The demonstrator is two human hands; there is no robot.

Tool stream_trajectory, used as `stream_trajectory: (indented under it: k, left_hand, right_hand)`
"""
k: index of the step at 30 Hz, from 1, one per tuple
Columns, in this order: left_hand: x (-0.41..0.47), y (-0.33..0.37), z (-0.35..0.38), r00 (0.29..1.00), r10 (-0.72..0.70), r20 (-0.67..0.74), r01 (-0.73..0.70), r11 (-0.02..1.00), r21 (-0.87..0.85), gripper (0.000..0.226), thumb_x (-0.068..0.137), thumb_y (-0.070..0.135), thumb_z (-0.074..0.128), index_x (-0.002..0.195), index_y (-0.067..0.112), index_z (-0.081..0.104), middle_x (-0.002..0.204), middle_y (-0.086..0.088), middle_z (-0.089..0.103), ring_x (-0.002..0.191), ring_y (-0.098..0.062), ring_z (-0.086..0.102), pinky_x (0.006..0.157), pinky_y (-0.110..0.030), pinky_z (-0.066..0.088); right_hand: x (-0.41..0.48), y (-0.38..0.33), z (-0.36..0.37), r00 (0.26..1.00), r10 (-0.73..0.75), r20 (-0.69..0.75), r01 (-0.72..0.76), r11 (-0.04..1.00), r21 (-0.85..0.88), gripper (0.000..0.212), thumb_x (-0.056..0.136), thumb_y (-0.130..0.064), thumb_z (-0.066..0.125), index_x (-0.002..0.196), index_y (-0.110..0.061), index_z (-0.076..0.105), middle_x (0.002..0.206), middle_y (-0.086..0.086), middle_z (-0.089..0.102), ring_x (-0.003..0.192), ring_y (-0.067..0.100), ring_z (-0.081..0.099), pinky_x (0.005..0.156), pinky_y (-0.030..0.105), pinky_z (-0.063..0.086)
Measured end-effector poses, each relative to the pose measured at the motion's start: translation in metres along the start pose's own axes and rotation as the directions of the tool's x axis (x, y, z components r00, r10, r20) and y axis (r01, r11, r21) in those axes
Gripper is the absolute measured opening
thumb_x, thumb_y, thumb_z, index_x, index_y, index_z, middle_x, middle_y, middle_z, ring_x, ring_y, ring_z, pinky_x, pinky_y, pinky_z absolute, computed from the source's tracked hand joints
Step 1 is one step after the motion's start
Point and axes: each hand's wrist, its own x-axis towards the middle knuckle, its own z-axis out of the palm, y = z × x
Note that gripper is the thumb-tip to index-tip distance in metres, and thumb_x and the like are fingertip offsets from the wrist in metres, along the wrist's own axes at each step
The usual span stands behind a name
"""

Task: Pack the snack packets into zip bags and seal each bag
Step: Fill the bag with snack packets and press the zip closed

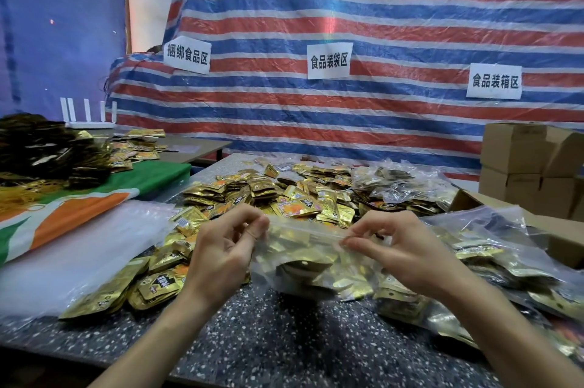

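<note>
Progress: you've several filled bags (pixel 493 258) stacked right | left hand (pixel 226 248) and right hand (pixel 398 248) pinch the zip bag (pixel 309 261) top, sealing | loose snack packets (pixel 284 194) remain.

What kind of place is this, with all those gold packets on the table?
Likely a makeshift food-packing workshop: paper zone signs hang on a striped tarp, gold snack packets heap the table, and cardboard boxes stack at right.
</note>
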Motion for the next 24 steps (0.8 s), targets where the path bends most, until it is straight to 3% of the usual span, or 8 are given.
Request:
stream_trajectory:
  k: [2, 4, 8, 14, 18, 20, 22, 24]
  left_hand:
    - [0.005, -0.001, -0.003, 1.0, -0.003, -0.009, 0.003, 1.0, 0.0, 0.023, 0.096, 0.011, 0.061, 0.078, 0.023, 0.068, 0.074, -0.001, 0.066, 0.068, -0.021, 0.058, 0.06, -0.045, 0.047]
    - [0.011, 0.001, -0.004, 1.0, 0.003, -0.003, -0.003, 1.0, -0.014, 0.022, 0.098, 0.018, 0.06, 0.077, 0.025, 0.067, 0.075, 0.001, 0.066, 0.069, -0.02, 0.058, 0.06, -0.042, 0.049]
    - [0.025, 0.005, -0.004, 1.0, -0.006, -0.015, 0.005, 0.998, -0.061, 0.021, 0.096, 0.031, 0.055, 0.077, 0.027, 0.064, 0.073, -0.001, 0.064, 0.066, -0.024, 0.057, 0.062, -0.038, 0.048]
    - [0.035, 0.002, -0.008, 0.998, 0.04, 0.039, -0.038, 0.997, -0.066, 0.02, 0.097, 0.028, 0.052, 0.081, 0.026, 0.064, 0.076, -0.002, 0.065, 0.067, -0.024, 0.057, 0.062, -0.031, 0.048]
    - [0.035, 0.003, -0.008, 0.997, 0.056, 0.053, -0.054, 0.998, -0.042, 0.018, 0.097, 0.029, 0.053, 0.082, 0.026, 0.063, 0.078, -0.003, 0.064, 0.067, -0.023, 0.056, 0.062, -0.034, 0.048]
    - [0.033, 0.006, -0.006, 0.997, 0.057, 0.048, -0.055, 0.997, -0.051, 0.018, 0.095, 0.028, 0.053, 0.08, 0.021, 0.061, 0.075, -0.004, 0.063, 0.066, -0.022, 0.056, 0.062, -0.035, 0.047]
    - [0.029, 0.009, -0.001, 0.998, 0.053, 0.03, -0.051, 0.996, -0.077, 0.021, 0.095, 0.027, 0.053, 0.078, 0.017, 0.059, 0.071, -0.005, 0.06, 0.064, -0.023, 0.054, 0.059, -0.035, 0.044]
    - [0.025, 0.012, 0.007, 0.998, 0.053, 0.021, -0.051, 0.996, -0.077, 0.025, 0.098, 0.028, 0.056, 0.076, 0.015, 0.058, 0.069, -0.007, 0.058, 0.063, -0.026, 0.052, 0.058, -0.039, 0.042]
  right_hand:
    - [0.001, -0.002, -0.006, 1.0, -0.019, 0.008, 0.019, 1.0, -0.019, 0.006, 0.087, -0.026, 0.074, 0.087, -0.031, 0.078, 0.086, -0.012, 0.074, 0.085, 0.002, 0.065, 0.079, 0.023, 0.052]
    - [0.003, -0.003, -0.012, 0.999, -0.044, -0.018, 0.044, 0.999, -0.025, 0.004, 0.087, -0.027, 0.074, 0.086, -0.029, 0.078, 0.083, -0.013, 0.074, 0.082, 0.002, 0.066, 0.075, 0.021, 0.052]
    - [0.006, -0.006, -0.021, 0.994, -0.069, -0.086, 0.062, 0.994, -0.088, 0.02, 0.082, -0.048, 0.065, 0.082, -0.03, 0.074, 0.076, -0.012, 0.071, 0.074, 0.003, 0.065, 0.065, 0.021, 0.052]
    - [0.009, -0.011, -0.026, 0.99, -0.073, -0.124, 0.068, 0.997, -0.046, 0.038, 0.075, -0.065, 0.052, 0.085, -0.033, 0.071, 0.083, -0.01, 0.071, 0.078, 0.004, 0.066, 0.07, 0.029, 0.055]
    - [0.012, -0.015, -0.024, 0.99, -0.084, -0.113, 0.067, 0.987, -0.143, 0.028, 0.085, -0.049, 0.055, 0.087, -0.025, 0.07, 0.081, -0.007, 0.069, 0.075, 0.008, 0.064, 0.07, 0.038, 0.055]
    - [0.014, -0.013, -0.022, 0.993, -0.056, -0.107, 0.038, 0.985, -0.166, 0.02, 0.092, -0.039, 0.058, 0.088, -0.023, 0.069, 0.082, -0.01, 0.066, 0.077, 0.004, 0.06, 0.068, 0.032, 0.05]
    - [0.016, -0.015, -0.017, 0.996, -0.031, -0.088, 0.012, 0.978, -0.209, 0.011, 0.094, -0.036, 0.061, 0.093, -0.027, 0.068, 0.091, -0.018, 0.062, 0.083, -0.003, 0.056, 0.077, 0.024, 0.043]
    - [0.019, -0.024, -0.006, 0.997, -0.049, -0.065, 0.028, 0.958, -0.287, 0.023, 0.092, -0.043, 0.062, 0.112, -0.032, 0.063, 0.112, -0.025, 0.054, 0.102, -0.006, 0.05, 0.094, 0.027, 0.041]
